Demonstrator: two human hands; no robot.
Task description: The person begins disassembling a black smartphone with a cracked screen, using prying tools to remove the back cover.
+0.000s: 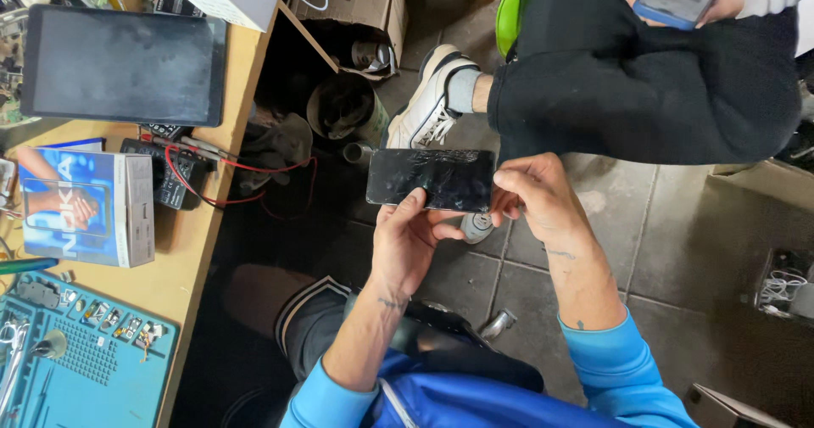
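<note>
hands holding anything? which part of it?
Yes: a cracked black phone. Left hand grips its lower edge near the middle; right hand pinches its right end.

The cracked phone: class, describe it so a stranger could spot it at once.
Look right of the wooden workbench, above the tiled floor. There the left hand and right hand hold a dark phone sideways. Unlike the tablet, its glass is cracked.

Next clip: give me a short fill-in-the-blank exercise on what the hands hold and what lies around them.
1. Both hands, left hand and right hand, hold a phone whose dark screen is ____.
2. On the wooden bench, the tablet lies ____ up.
3. The repair mat is ____ in colour.

Missing words: cracked; screen; blue
</note>
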